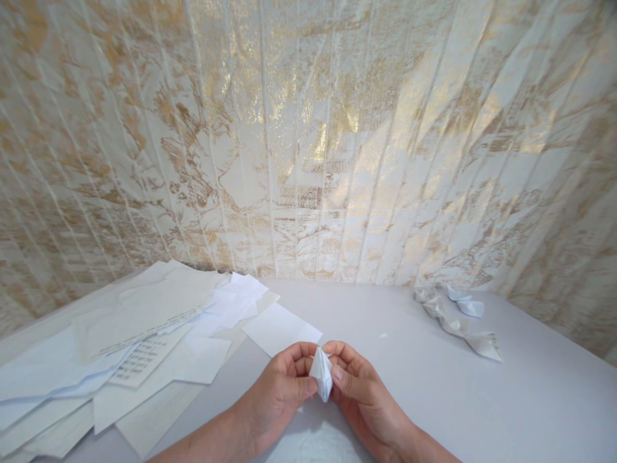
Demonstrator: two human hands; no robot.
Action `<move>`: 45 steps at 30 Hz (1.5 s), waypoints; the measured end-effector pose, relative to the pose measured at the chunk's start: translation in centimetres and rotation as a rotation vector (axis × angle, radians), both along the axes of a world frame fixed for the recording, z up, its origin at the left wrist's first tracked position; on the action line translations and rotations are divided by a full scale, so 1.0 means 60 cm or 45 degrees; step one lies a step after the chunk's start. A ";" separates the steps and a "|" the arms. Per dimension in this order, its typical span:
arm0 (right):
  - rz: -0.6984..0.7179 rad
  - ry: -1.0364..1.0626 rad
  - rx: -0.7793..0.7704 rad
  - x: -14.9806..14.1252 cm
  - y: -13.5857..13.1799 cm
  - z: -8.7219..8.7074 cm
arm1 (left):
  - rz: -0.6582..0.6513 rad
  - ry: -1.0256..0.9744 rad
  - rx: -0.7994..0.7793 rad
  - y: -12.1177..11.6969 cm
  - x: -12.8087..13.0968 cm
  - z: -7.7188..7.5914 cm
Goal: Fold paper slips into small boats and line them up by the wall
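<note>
A small piece of folded white paper [320,374], shaped like a narrow diamond with layered edges, is held upright between both hands at the lower middle of the head view. My left hand [284,379] pinches its left side between thumb and fingers. On the right side, the thumb and fingers of my right hand [355,382] close on it too. Some of the fingertips are hidden behind the paper. Just beyond the left hand lies a flat white sheet [282,326] on the table.
A spread pile of white papers [159,308], some printed, covers the left of the pale table [530,399]. Several small folded paper pieces [450,315] lie at the back right. A paper scrap [383,335] sits near the middle. Behind hangs a gold-patterned curtain [299,141].
</note>
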State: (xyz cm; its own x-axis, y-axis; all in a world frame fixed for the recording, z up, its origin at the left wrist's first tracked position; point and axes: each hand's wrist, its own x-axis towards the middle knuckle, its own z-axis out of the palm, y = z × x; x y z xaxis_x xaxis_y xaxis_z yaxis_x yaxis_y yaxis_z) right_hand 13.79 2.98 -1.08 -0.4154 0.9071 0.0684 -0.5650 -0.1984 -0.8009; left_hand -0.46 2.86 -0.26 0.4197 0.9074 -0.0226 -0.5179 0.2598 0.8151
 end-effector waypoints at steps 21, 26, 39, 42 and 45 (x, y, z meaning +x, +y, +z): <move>-0.126 -0.276 0.221 -0.004 -0.016 0.009 | 0.161 0.499 0.397 -0.006 -0.002 -0.020; -0.163 -0.418 0.264 -0.003 -0.019 0.016 | 0.138 0.540 0.430 -0.005 -0.002 -0.024; -0.202 -0.453 0.279 0.008 -0.007 0.006 | 0.102 0.423 0.245 -0.004 -0.008 -0.008; -0.193 -0.431 0.267 0.007 -0.006 0.009 | 0.097 0.420 0.253 -0.004 -0.007 -0.010; -0.200 -0.459 0.267 0.005 -0.008 0.015 | 0.123 0.422 0.249 -0.002 -0.004 -0.018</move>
State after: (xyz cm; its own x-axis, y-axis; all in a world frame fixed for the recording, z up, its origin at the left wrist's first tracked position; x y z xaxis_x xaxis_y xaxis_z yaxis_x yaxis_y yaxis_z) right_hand 14.11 2.53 -0.17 -0.3044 0.9431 0.1340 -0.2522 0.0558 -0.9661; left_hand -0.70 2.72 -1.31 0.3310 0.9430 0.0344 -0.2328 0.0463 0.9714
